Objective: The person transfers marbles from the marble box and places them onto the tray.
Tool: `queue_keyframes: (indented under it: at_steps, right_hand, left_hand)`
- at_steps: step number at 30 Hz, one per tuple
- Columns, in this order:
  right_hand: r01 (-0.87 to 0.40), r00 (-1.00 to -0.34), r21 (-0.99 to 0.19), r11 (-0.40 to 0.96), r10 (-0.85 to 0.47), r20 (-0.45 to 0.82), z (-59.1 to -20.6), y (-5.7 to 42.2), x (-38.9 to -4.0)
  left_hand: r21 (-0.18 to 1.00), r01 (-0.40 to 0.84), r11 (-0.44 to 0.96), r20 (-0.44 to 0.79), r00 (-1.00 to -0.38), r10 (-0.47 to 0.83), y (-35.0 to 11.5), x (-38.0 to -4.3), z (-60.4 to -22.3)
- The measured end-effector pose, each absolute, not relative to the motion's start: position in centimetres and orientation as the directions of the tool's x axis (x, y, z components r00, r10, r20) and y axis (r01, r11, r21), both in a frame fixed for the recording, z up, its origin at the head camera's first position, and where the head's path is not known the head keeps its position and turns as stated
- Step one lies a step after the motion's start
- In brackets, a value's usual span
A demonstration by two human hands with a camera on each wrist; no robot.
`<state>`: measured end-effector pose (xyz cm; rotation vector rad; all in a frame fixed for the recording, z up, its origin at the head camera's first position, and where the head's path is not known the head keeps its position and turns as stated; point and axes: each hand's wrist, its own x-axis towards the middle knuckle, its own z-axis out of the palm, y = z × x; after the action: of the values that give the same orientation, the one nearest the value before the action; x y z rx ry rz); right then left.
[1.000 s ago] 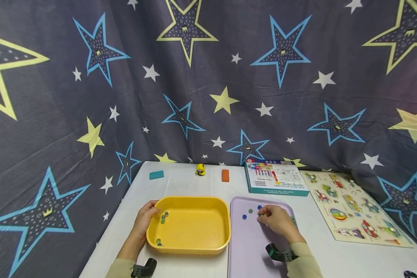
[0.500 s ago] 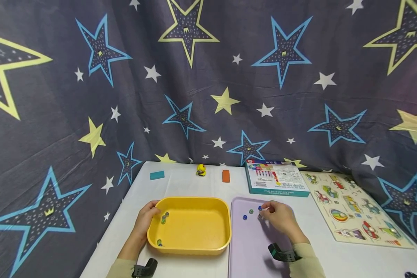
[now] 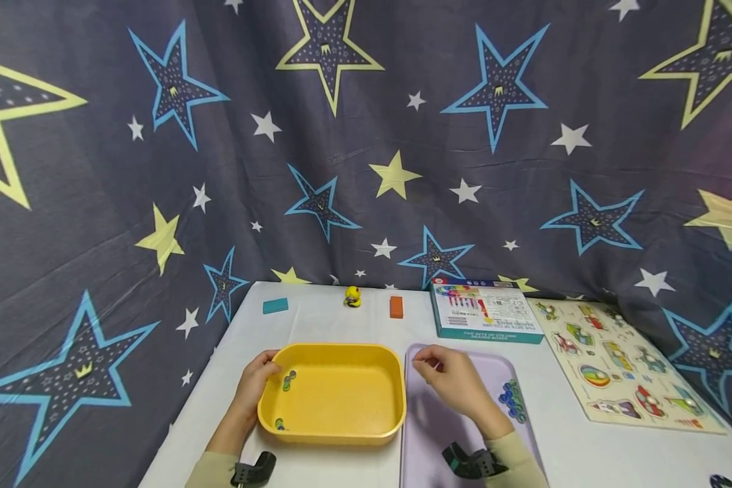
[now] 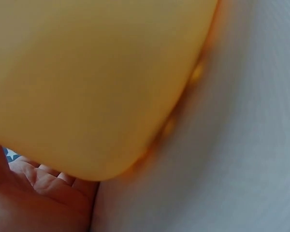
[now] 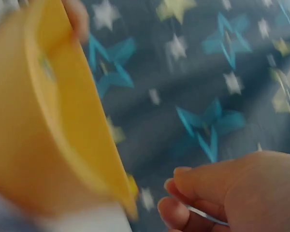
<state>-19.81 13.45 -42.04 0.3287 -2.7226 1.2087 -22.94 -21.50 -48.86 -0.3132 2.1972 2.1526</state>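
My left hand (image 3: 257, 383) grips the left rim of a yellow plastic bin (image 3: 341, 435), thumb over the edge. A few glass marbles (image 3: 287, 383) lie along the bin's left side inside. In the left wrist view the bin's wall (image 4: 101, 87) fills much of the picture, with my palm beneath it. My right hand (image 3: 454, 383) is above the lilac tray (image 3: 423, 447), beside the bin's right rim, with thumb and fingertips pinched together. The marble in that pinch is hidden by the fingers. More blue and green marbles (image 3: 512, 401) cluster along the tray's right side.
At the back of the white table stand a teal block (image 3: 275, 306), a small yellow duck figure (image 3: 352, 296) and an orange block (image 3: 396, 307). A flat boxed set (image 3: 486, 315) and a wooden picture puzzle board (image 3: 622, 369) lie at the right. Star-printed cloth hangs behind.
My right hand has left the marbles at the tray's far part and moved left toward the bin. The marbles on the tray's right side have come into view. My left hand has stayed put.
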Motion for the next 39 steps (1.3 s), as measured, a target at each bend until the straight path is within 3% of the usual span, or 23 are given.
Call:
queue_keyframes:
  at_steps: [6, 10, 21, 39]
  right_hand:
    - [-0.446, -0.877, -0.732, 0.516, -0.414, 0.243, -42.1, 7.8, -18.3]
    - [-0.462, -0.843, -0.756, 0.465, -0.495, 0.211, -42.8, 5.5, -18.1]
    - [-0.338, -0.871, -0.82, 0.461, -0.483, 0.088, -44.9, 1.8, -18.6]
    - [-0.231, -0.826, -0.821, 0.522, -0.551, -0.118, -45.7, -3.3, -19.5]
  left_hand:
    - [0.985, -0.171, 0.014, -0.169, -0.98, -0.105, -21.5, -23.0, -49.0]
    - [0.984, -0.177, 0.016, -0.174, -0.979, -0.107, -21.5, -22.9, -49.1]
    - [0.986, -0.167, 0.01, -0.165, -0.981, -0.098, -21.4, -22.8, -49.0]
    - [0.985, -0.175, -0.002, -0.174, -0.98, -0.097, -21.5, -23.0, -49.0]
